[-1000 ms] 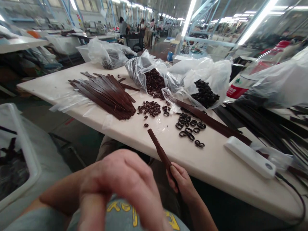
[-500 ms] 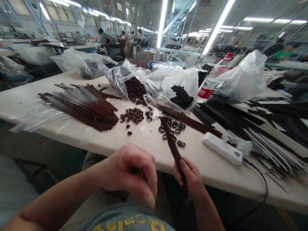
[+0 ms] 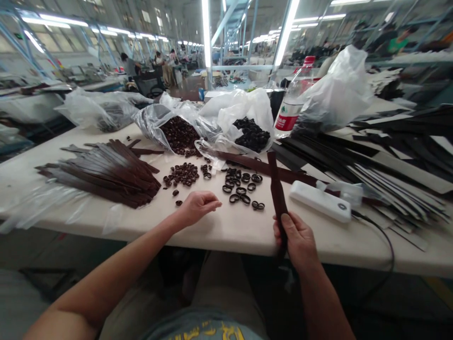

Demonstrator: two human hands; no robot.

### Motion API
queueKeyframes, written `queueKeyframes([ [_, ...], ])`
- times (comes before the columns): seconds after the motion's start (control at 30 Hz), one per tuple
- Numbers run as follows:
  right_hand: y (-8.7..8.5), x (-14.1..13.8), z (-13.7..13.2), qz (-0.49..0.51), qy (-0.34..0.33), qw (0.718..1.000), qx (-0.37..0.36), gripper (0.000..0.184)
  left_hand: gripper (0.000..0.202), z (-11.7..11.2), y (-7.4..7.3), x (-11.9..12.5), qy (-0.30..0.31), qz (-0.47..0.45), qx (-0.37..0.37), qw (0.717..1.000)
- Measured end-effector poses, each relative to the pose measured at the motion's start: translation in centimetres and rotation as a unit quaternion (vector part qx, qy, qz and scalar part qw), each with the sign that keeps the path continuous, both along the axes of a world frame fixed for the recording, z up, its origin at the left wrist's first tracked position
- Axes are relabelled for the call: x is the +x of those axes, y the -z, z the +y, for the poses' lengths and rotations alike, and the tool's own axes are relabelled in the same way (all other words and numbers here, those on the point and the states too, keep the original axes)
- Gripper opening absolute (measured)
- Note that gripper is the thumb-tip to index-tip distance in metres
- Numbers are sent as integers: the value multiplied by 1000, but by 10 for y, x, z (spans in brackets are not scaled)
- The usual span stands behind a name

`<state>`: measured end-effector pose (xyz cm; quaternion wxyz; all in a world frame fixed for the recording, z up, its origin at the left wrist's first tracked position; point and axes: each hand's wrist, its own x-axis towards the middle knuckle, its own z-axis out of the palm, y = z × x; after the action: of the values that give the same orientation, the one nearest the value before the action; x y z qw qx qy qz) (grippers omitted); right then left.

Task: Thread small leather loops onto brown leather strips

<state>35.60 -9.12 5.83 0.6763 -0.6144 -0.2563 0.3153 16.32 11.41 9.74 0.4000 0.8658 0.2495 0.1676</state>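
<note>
My right hand (image 3: 296, 236) grips a dark brown leather strip (image 3: 278, 191), which points up and away from me over the table's front part. My left hand (image 3: 200, 207) is above the table with its fingers drawn together; whether anything is between them cannot be made out. Just beyond it is a pile of small brown loops (image 3: 182, 174). Between the two hands lie several larger black loops (image 3: 241, 191). On the left a fanned stack of brown leather strips (image 3: 102, 174) rests on the tabletop.
Behind the loops, open plastic bags hold brown loops (image 3: 180, 134) and black pieces (image 3: 251, 135). A bottle (image 3: 288, 113) stands beside them. At right are a white device (image 3: 320, 200) with a black cable and black strips (image 3: 329, 156). People work farther back.
My left hand has moved forward, from close to my body to over the table near the loops. My right hand has shifted right with the strip, which now stands more upright in view.
</note>
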Motion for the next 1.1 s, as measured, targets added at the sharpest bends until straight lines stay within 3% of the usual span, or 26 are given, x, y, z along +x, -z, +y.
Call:
queueKeyframes([
  [0.3,-3,1,-2,10,-22,1000,10,38,17,32,13,26,0,-3,127,992],
  [0.5,2,0,-2,16,-22,999,19,38,24,74,6,35,-106,16,95,990],
  [0.6,2,0,-2,18,-21,999,17,38,29,92,0,40,-178,53,114,976],
  [0.67,2,-1,-1,10,-21,1000,15,38,29,101,-3,47,-193,93,122,969],
  [0.9,0,-4,-2,-4,-13,1000,14,38,39,111,-2,76,-202,142,148,958],
  [1.1,1,-3,-3,-16,-21,1000,9,38,33,114,3,93,-207,175,137,953],
])
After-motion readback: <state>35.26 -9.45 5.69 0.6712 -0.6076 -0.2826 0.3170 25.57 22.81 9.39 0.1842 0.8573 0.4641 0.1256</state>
